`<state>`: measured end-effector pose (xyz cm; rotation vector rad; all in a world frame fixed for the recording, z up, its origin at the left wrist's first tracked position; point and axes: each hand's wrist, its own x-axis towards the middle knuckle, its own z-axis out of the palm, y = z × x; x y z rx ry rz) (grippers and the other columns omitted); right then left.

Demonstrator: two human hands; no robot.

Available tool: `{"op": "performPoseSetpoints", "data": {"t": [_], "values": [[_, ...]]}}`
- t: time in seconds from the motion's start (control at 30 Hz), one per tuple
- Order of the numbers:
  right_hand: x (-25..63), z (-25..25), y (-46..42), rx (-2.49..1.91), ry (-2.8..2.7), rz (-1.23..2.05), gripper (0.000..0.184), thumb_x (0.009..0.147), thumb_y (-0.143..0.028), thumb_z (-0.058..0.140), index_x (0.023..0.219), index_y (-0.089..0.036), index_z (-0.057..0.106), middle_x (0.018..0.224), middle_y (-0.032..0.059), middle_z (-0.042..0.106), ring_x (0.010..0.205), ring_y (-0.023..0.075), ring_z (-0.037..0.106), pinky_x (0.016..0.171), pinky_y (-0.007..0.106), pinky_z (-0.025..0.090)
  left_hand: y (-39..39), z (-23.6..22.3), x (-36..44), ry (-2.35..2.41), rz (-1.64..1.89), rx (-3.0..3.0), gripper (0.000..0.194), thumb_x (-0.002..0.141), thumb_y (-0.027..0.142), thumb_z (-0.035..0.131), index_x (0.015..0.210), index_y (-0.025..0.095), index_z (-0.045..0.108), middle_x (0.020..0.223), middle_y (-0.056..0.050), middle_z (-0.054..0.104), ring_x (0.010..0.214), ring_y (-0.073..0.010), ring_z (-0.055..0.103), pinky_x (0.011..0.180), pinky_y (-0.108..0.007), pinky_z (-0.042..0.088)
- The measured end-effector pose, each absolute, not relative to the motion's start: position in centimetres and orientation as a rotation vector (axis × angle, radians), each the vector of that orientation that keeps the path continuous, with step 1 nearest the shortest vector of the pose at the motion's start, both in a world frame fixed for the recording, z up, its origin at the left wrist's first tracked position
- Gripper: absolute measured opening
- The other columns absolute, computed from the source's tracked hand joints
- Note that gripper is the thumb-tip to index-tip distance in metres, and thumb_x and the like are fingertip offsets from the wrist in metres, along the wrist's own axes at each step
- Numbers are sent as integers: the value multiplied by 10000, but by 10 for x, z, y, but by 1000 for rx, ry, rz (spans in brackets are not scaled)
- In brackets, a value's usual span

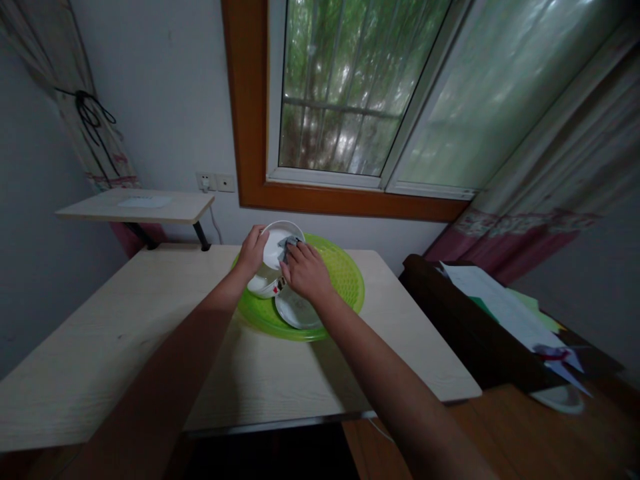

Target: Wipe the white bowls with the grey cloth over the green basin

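Observation:
My left hand grips the rim of a white bowl, which is tilted with its inside toward me. In my right hand is a bunched grey cloth, pressed against the inside of that bowl. Below them a second white bowl with a red and black pattern sits in a green plastic basket. Beside it in the basket lies a white plate, partly covered by my right hand and wrist.
The basket stands on a pale wooden table. At the table's back left is a raised shelf with a paper on it. A dark brown piece of furniture holding papers is on the right. A window is behind.

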<state>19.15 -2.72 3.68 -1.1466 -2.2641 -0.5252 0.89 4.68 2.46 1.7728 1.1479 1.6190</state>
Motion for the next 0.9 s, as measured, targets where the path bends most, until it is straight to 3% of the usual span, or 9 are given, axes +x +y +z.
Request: {"op": "performPoseSetpoints", "data": {"t": [0.27, 0.43, 0.57, 0.67, 0.8, 0.9], "values": [[186, 32, -28, -1068, -2427, -455, 413, 1073, -341, 402, 1209, -91, 701, 1263, 187, 690, 1173, 296, 604, 1044, 481, 480, 45, 25, 9, 1196, 1641, 1837, 293, 985, 424, 420, 1120, 216, 575, 1129, -76, 655, 1077, -220, 598, 1000, -363, 462], [186, 25, -27, -868, -2496, -289, 490, 1057, -371, 442, 1435, -79, 551, 1420, 175, 616, 1307, 276, 566, 1140, 453, 447, 44, 24, 8, 1140, 1589, 1946, 307, 995, 424, 411, 1138, 210, 578, 1154, -86, 647, 1097, -218, 592, 1013, -371, 453], [189, 26, -29, -801, -2473, -194, 544, 1048, -416, 462, 1485, -95, 503, 1474, 165, 574, 1368, 265, 526, 1166, 431, 425, 46, 22, 6, 1116, 1619, 1942, 315, 1001, 443, 410, 1142, 217, 579, 1158, -82, 649, 1102, -216, 593, 1010, -364, 453], [189, 31, -29, -839, -2470, -214, 460, 1066, -403, 434, 1400, -134, 601, 1396, 133, 644, 1295, 247, 577, 1133, 419, 443, 48, 22, 6, 1132, 1648, 1924, 312, 994, 446, 423, 1134, 218, 581, 1143, -74, 652, 1098, -215, 596, 1000, -355, 454], [190, 35, -27, -1013, -2463, -370, 415, 1078, -381, 408, 1143, -136, 737, 1174, 132, 739, 1138, 255, 631, 1043, 424, 478, 50, 23, 8, 1157, 1642, 1906, 316, 980, 440, 433, 1129, 207, 586, 1135, -73, 660, 1087, -215, 601, 967, -342, 464], [192, 36, -25, -1147, -2377, -494, 415, 1065, -376, 433, 1021, -118, 755, 1168, 160, 729, 1181, 292, 595, 1057, 454, 458, 50, 24, 8, 1150, 1632, 1901, 320, 970, 441, 451, 1126, 205, 601, 1120, -72, 671, 1058, -216, 611, 946, -340, 466]]}}
